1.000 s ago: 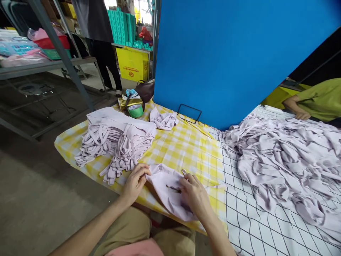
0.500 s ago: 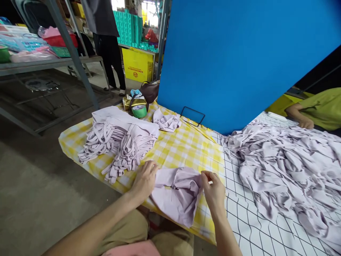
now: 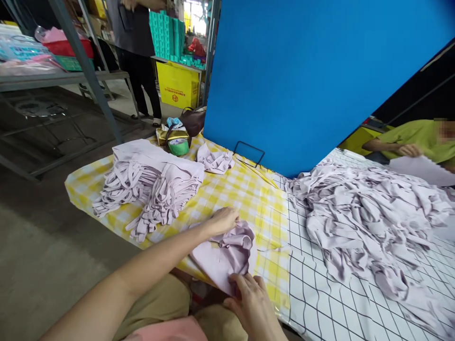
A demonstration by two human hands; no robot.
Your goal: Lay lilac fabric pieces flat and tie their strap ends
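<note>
A lilac fabric piece lies partly bunched on the yellow checked tablecloth in front of me. My left hand reaches across it, fingers closed on its far edge, where the cloth is gathered. At the near right edge, my right hand pinches the fabric between thumb and fingers. Left of my hands is a neat stack of lilac fabric pieces with looped straps hanging down. A crumpled lilac piece sits behind, apart from both hands.
A large heap of lilac fabric covers the white grid-patterned cloth on the right. A blue panel stands at the back. Green tape lies by a dark bag. A co-worker in a green top holds fabric; another person stands behind.
My left hand has moved right across the fabric to its far edge. My right hand has come down to the near edge. The co-worker at right has lifted a fabric piece.
</note>
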